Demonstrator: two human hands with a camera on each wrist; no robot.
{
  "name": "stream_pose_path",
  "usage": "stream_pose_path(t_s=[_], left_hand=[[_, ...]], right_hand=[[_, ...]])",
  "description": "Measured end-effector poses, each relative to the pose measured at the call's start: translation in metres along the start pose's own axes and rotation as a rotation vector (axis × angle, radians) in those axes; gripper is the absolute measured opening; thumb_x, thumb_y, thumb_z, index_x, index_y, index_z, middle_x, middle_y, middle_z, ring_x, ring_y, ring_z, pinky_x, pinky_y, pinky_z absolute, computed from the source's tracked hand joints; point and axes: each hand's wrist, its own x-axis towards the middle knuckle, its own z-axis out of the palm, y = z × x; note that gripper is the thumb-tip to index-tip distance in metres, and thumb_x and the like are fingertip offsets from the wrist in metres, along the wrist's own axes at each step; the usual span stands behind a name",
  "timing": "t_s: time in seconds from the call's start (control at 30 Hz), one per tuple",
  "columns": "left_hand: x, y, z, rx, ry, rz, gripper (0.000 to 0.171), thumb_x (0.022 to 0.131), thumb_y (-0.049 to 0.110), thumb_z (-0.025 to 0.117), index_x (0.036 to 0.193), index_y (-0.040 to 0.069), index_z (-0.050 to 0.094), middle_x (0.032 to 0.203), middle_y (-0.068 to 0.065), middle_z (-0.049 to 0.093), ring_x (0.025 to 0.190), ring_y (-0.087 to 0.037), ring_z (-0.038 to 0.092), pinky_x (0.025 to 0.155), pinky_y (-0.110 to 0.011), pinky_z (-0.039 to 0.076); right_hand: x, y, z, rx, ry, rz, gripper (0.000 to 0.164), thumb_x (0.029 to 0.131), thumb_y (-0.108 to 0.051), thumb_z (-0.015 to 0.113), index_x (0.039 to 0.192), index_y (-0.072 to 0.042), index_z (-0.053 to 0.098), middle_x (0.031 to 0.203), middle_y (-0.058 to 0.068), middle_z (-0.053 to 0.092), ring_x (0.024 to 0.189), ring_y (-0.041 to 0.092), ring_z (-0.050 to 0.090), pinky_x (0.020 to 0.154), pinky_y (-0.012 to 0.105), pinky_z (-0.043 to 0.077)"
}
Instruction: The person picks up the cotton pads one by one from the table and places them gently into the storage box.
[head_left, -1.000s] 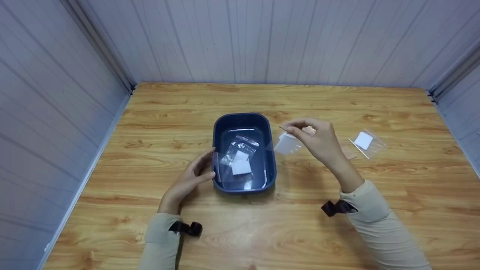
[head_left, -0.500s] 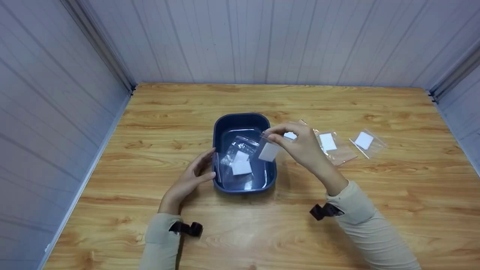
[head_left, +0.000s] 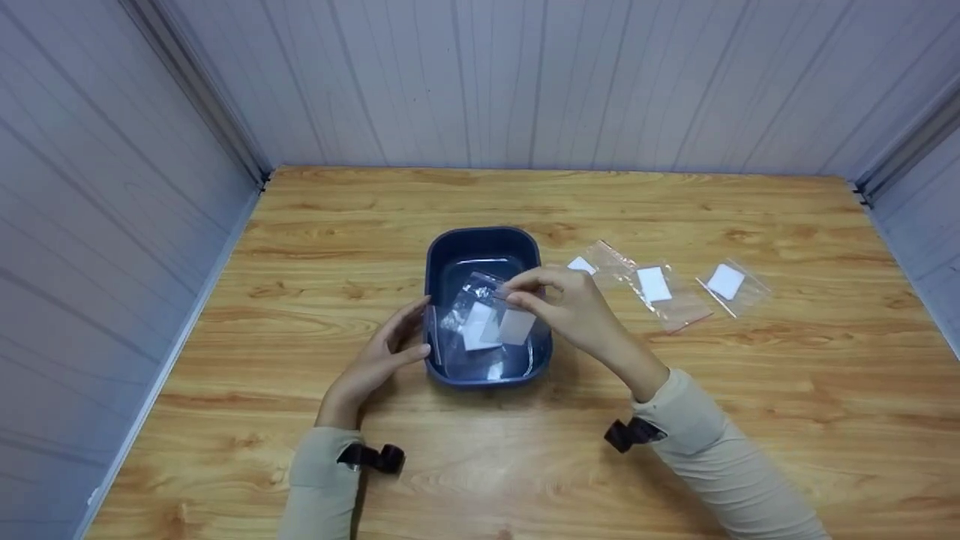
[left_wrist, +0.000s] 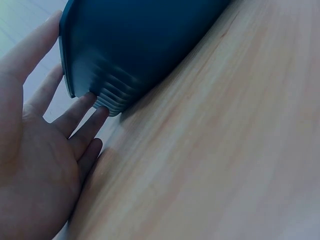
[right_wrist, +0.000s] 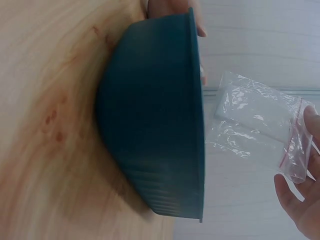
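Bag (head_left: 517,328) hangs pinched by the right hand (head_left: 574,309), above the right half of the tub (head_left: 484,244), whose long axis runs near to far; the left hand (head_left: 375,361), fingers loosely spread, touches its left side, farther from the bag.

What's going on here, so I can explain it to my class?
A person's right hand pinches a clear bag with a white piece in it, above a blue tub. The left hand rests its fingers against the tub's side. Other bags lie inside the tub, and three more bags lie on the wooden table to its right.
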Motion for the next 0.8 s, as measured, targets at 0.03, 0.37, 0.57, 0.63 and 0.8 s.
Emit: stream_pose_path(t_s=[0.03,0.37,0.57,0.63,0.8], left_hand=[[0.000,0.000,0.000,0.002,0.000,-0.002,0.068,0.094,0.006,0.066,0.154,0.011,0.035,0.157,-0.009,0.035,0.143,-0.024,0.031,0.120,-0.040,0.020],[0.000,-0.002,-0.001,-0.004,-0.006,-0.009,0.069,0.094,0.006,0.066,0.155,0.012,0.033,0.157,-0.010,0.035,0.144,-0.025,0.030,0.120,-0.042,0.021],[0.000,-0.002,-0.001,0.002,-0.003,-0.010,0.069,0.094,0.007,0.066,0.155,0.013,0.033,0.157,-0.010,0.034,0.144,-0.025,0.030,0.120,-0.042,0.020],[0.000,-0.002,0.000,0.005,-0.001,-0.008,0.068,0.094,0.007,0.066,0.154,0.013,0.034,0.157,-0.009,0.034,0.144,-0.025,0.030,0.120,-0.042,0.020],[0.000,-0.002,-0.001,0.006,0.000,-0.003,0.068,0.094,0.006,0.066,0.154,0.012,0.034,0.157,-0.010,0.035,0.144,-0.025,0.030,0.120,-0.042,0.021]], right_hand=[[-0.001,0.002,0.002,-0.004,-0.007,-0.007,0.012,0.089,-0.013,0.074,0.100,-0.007,0.077,0.097,-0.001,0.074,0.092,0.014,0.067,0.081,0.027,0.056],[-0.007,0.007,0.015,-0.072,-0.074,-0.001,0.013,0.089,-0.013,0.074,0.100,-0.007,0.077,0.095,0.000,0.074,0.088,0.013,0.065,0.078,0.039,0.056],[-0.009,0.011,0.022,-0.078,-0.087,0.022,0.013,0.088,-0.012,0.075,0.099,-0.007,0.077,0.093,0.001,0.074,0.084,0.012,0.065,0.075,0.035,0.055],[-0.010,0.012,0.024,-0.084,-0.090,0.033,0.013,0.088,-0.013,0.075,0.099,-0.007,0.077,0.093,0.000,0.074,0.084,0.012,0.065,0.074,0.032,0.055],[-0.011,0.015,0.027,-0.081,-0.107,0.066,0.013,0.088,-0.016,0.075,0.099,-0.009,0.078,0.093,-0.002,0.074,0.085,0.011,0.064,0.075,0.035,0.055]])
